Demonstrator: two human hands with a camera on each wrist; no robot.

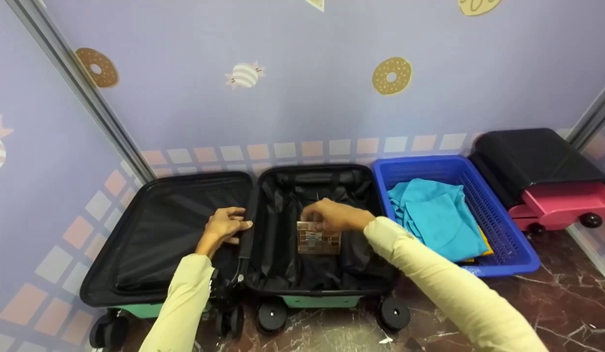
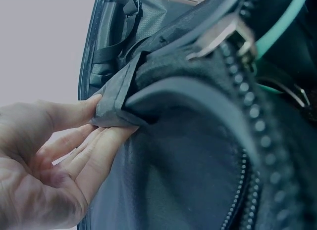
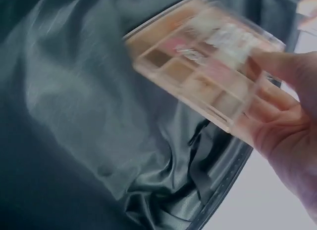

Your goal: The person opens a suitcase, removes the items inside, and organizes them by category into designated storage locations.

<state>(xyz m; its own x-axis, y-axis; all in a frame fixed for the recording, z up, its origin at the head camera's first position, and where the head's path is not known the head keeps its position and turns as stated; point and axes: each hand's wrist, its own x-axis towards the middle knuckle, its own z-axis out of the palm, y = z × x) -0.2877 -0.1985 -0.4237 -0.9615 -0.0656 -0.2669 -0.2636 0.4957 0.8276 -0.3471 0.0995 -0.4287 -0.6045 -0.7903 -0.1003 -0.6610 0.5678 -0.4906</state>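
My right hand [image 1: 334, 214] grips an eyeshadow palette [image 1: 318, 240] by one end, over the black-lined right half of the open suitcase [image 1: 302, 292]. In the right wrist view the palette [image 3: 193, 67] has a clear lid over several brown, pink and pale pans, and the thumb lies on top of it. My left hand [image 1: 225, 226] is at the fold between the suitcase halves. Seen from the left wrist, its thumb and fingers pinch a dark fabric flap [image 2: 116, 99] there.
To the right stands a blue plastic basket [image 1: 503, 269] with folded turquoise cloth [image 1: 439, 220] and something yellow beneath. Beyond it is a black and pink wheeled case [image 1: 547, 161]. The suitcase's left half [image 1: 180, 234] lies flat near the wall. Wheels [image 1: 271, 315] jut out toward me over the marbled floor.
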